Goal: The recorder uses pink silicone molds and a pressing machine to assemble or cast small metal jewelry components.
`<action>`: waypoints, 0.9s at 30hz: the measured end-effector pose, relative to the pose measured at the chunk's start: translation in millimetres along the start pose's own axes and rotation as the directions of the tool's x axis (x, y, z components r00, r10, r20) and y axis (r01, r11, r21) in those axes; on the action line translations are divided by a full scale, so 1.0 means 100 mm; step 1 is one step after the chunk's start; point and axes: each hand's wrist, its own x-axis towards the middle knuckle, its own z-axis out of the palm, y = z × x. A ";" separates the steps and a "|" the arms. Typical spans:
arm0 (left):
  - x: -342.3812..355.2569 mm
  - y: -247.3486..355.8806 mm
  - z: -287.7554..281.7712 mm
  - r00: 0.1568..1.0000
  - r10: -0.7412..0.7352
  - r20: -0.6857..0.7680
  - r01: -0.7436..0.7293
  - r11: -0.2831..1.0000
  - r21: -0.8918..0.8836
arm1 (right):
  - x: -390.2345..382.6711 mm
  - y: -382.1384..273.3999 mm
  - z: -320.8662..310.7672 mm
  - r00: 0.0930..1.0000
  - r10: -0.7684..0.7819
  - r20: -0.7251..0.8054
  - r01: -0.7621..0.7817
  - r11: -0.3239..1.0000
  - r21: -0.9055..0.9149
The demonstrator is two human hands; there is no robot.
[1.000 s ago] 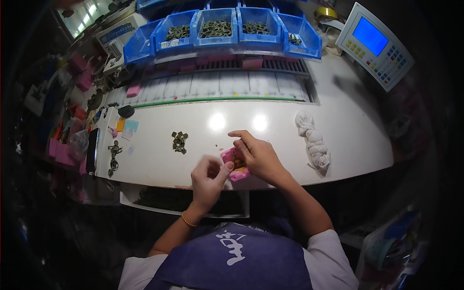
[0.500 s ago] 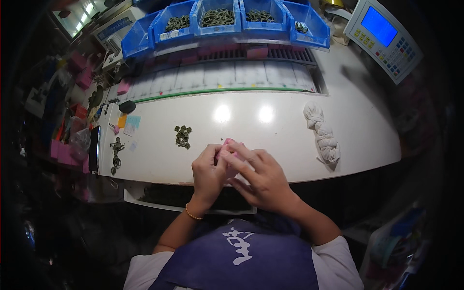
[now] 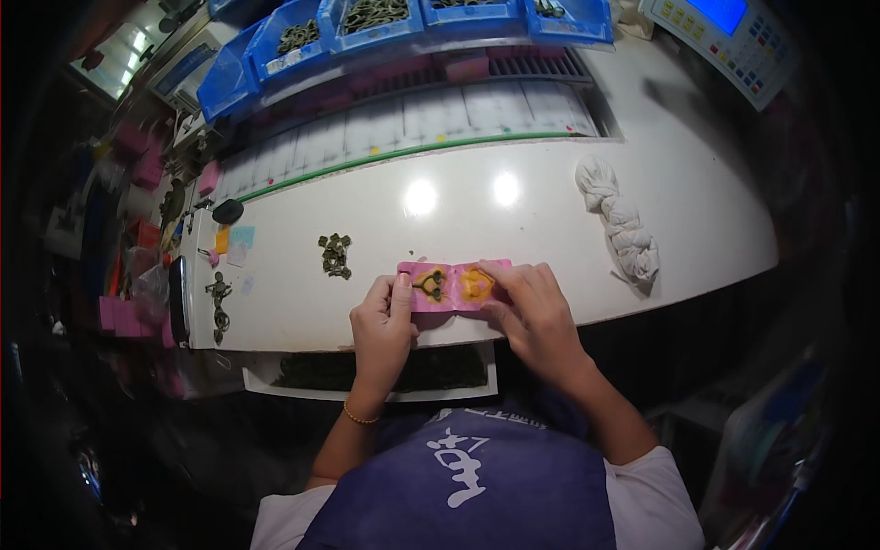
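An opened pink rubber mold (image 3: 455, 301) lies spread in both hands at the front edge of the white bench. My left hand (image 3: 380, 330) grips its left end with the thumb on top, and my right hand (image 3: 541, 321) grips the right end. Both halves have yellow-orange hollows; the left one carries a dark green piece (image 3: 434, 284), while the right hollow (image 3: 476, 283) shows no green in it. A small pile of green pieces (image 3: 335, 257) lies on the bench to the left of the mold.
Blue bins (image 3: 376, 23) of green pieces line the back above a white strip (image 3: 412, 115). A twisted white cloth bundle (image 3: 619, 220) lies right, beneath a control panel (image 3: 715, 46). Small parts (image 3: 218, 302) and pink blocks (image 3: 128, 312) sit left. An open drawer (image 3: 367, 390) is below the bench.
The pink mold has been opened out flat, showing both halves. My hands have moved apart to its two ends, and the view has shifted, with the bins now higher in the picture.
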 end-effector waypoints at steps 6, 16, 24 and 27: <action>-0.03 -0.04 0.02 1.000 0.016 0.004 -0.016 1.000 0.016 | 0.00 -0.01 0.02 0.997 0.025 0.066 -0.032 0.994 0.109; -0.06 -0.11 0.12 0.988 0.150 -0.042 -0.150 0.989 -0.005 | 0.07 0.06 -0.05 0.971 0.169 0.171 -0.222 0.902 0.369; 0.04 0.08 0.28 1.000 0.005 -0.017 -0.009 0.964 -0.265 | 0.26 -0.11 0.07 0.971 -0.217 -0.099 0.227 0.968 0.110; 0.17 -0.09 0.39 1.000 0.025 0.014 -0.014 0.865 -0.501 | 0.38 -0.28 0.14 0.937 -0.349 -0.019 0.348 0.937 -0.029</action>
